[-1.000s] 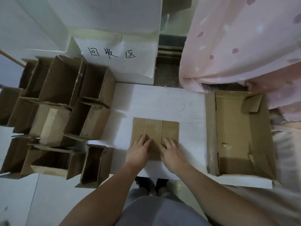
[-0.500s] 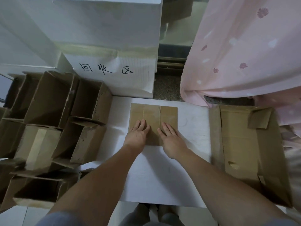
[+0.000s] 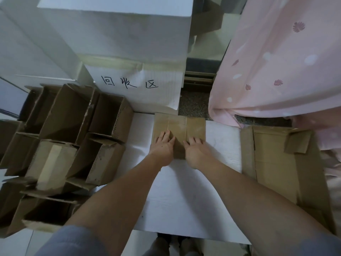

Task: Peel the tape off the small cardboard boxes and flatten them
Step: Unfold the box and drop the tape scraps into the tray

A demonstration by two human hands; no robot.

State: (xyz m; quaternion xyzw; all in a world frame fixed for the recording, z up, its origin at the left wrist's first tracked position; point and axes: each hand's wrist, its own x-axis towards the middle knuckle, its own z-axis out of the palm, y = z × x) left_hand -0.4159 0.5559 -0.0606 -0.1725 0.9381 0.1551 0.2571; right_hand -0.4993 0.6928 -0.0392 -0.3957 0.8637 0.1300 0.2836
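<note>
A flattened small cardboard box (image 3: 184, 124) lies at the far edge of the white tabletop (image 3: 184, 200), with a strip of clear tape down its middle. My left hand (image 3: 162, 148) presses on its near left part with straight fingers. My right hand (image 3: 196, 153) presses on its near right part the same way. Both palms cover the box's near edge.
Several open small cardboard boxes (image 3: 60, 145) crowd the left side. A larger open cardboard box (image 3: 276, 169) sits at the right. Behind stands a white block with a handwritten paper sign (image 3: 132, 84). A pink patterned cloth (image 3: 276, 61) hangs at the far right.
Both hands have slid the flattened box away from me across the table to its far edge, just under the paper sign. My arms are stretched further out.
</note>
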